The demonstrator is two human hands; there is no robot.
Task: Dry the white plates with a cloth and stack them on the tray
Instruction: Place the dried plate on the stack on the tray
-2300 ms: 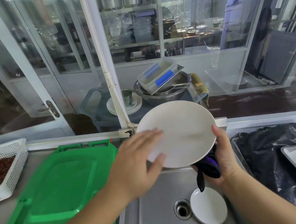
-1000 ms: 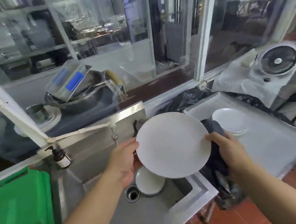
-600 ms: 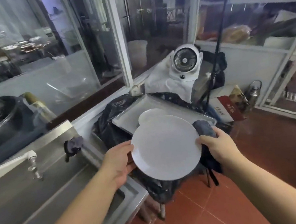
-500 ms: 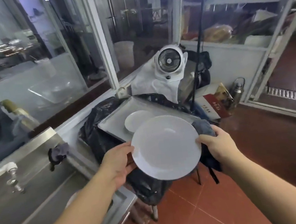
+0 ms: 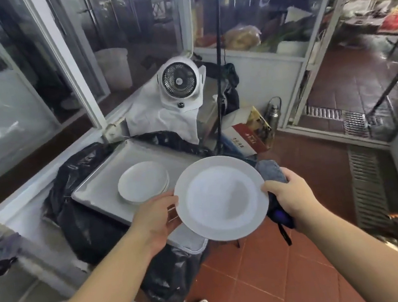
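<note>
With the white plate [image 5: 221, 198] held by its rim between the left hand [image 5: 156, 216] and the right hand [image 5: 290, 195], whose grip apparently also bunches the cloth [image 5: 271, 171], it could slip while crossing to the stack [image 5: 143, 182] on the tray [image 5: 101, 189].

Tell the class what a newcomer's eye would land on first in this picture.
The large white plate at centre, held at its rim by the left hand and the right hand, which also grips a dark cloth. Behind it, a stack of white plates sits on the metal tray; a white fan stands beyond.
</note>
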